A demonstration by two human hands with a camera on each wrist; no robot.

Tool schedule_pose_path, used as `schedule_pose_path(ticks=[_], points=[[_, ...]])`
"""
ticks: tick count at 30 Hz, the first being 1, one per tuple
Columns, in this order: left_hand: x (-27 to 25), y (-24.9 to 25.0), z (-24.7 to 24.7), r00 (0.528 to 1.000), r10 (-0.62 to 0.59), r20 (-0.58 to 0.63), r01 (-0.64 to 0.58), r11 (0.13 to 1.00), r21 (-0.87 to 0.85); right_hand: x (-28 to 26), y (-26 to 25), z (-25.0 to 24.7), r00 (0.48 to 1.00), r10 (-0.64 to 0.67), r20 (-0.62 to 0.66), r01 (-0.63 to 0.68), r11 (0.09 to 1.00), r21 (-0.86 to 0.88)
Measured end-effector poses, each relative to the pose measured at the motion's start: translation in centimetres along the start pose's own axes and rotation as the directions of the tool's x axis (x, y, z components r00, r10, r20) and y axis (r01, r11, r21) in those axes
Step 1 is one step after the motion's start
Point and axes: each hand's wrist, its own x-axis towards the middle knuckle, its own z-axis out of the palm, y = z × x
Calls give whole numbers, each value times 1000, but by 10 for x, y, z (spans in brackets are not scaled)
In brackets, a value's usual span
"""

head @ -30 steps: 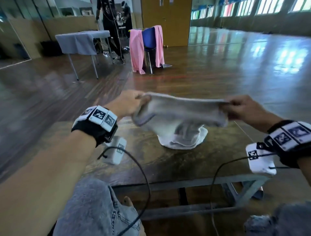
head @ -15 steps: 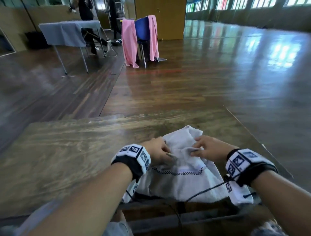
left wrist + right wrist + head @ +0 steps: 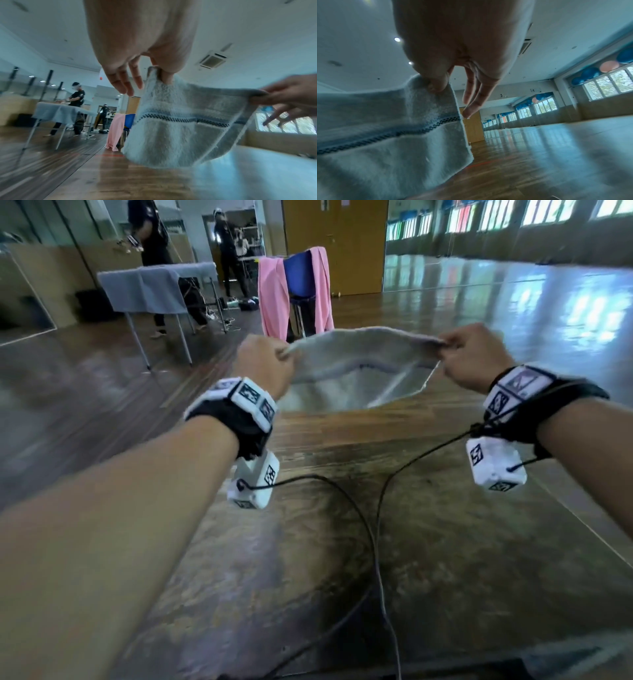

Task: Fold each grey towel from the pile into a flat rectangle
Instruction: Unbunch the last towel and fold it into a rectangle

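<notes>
The grey towel hangs between both grips above the worktop, long axis running left hand to right hand, each pinching a top corner. Half a second ago it lay bunched on the worktop.

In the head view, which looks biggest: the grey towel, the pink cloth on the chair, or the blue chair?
As they appear:
1. grey towel, nearest the camera
2. pink cloth
3. blue chair, partly covered
Distance makes true sizes unsure.
</notes>
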Motion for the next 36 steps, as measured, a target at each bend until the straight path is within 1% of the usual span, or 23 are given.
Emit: schedule_pose_path(ticks=[1,3,5,7,8,10,12,13,14,15,16,17,18,19,20,22,23,24,26,27,30,32,36], points=[[5,-7,-6,999,-33,-29,33,999,-3,3,1,-5,1000,20,-24,-20,1000,9],[9,-17,-12,998,-65,-12,64,995,-74,2,0,-10,998,30,-48,-29,999,30],[7,-20,-11,994,-92,64,101,983,-151,3,-3,-8,997,48,-58,-46,998,40],[4,-19,-5,964,-201,173,243,932,-268,7,-2,0,992,117,-38,-114,991,76],[2,-18,-1,934,-265,240,336,880,-336,9,0,5,986,165,10,-165,981,105],[-3,-17,6,865,-355,355,492,740,-458,8,4,14,958,241,158,-269,944,189],[-10,-18,10,833,-389,394,554,577,-600,7,11,22,936,243,255,-311,910,275],[-14,-17,12,834,-396,384,547,499,-673,7,15,25,941,222,255,-298,902,314],[-18,-18,12,858,-406,315,498,503,-706,6,19,27,957,189,220,-257,903,344],[-20,-18,13,895,-402,191,419,616,-667,5,21,29,976,144,166,-196,913,359],[-24,-17,13,929,-364,59,331,753,-569,3,24,33,989,91,117,-129,917,378],[-28,-16,12,954,-296,-51,240,852,-465,0,28,37,995,45,86,-76,916,394],[-33,-14,11,965,-239,-104,179,898,-403,-5,33,42,996,18,91,-54,910,410],[-38,-14,10,970,-216,-109,162,914,-372,-11,38,47,990,27,138,-82,906,414],[-44,-16,11,972,-216,-87,174,924,-342,-18,44,51,974,51,222,-136,911,389],[-57,-20,13,964,-265,-9,254,931,-264,-33,54,56,906,98,411,-224,936,272],[-65,-22,15,960,-276,35,277,935,-221,-41,57,58,880,114,462,-248,938,240],[-72,-24,17,959,-272,84,283,942,-180,-48,60,61,871,121,476,-262,934,242],[-87,-27,19,945,-254,204,272,960,-65,-59,63,63,883,125,453,-265,928,262],[-94,-29,20,927,-252,277,265,964,-9,-64,66,64,894,117,433,-248,933,260],[-112,-33,18,848,-283,447,263,959,107,-85,73,59,912,89,400,-172,969,177],[-122,-35,11,819,-311,483,278,950,140,-101,73,52,917,75,393,-143,979,148],[-138,-33,-10,752,-343,563,306,938,163,-135,64,26,930,17,368,-88,980,179]])
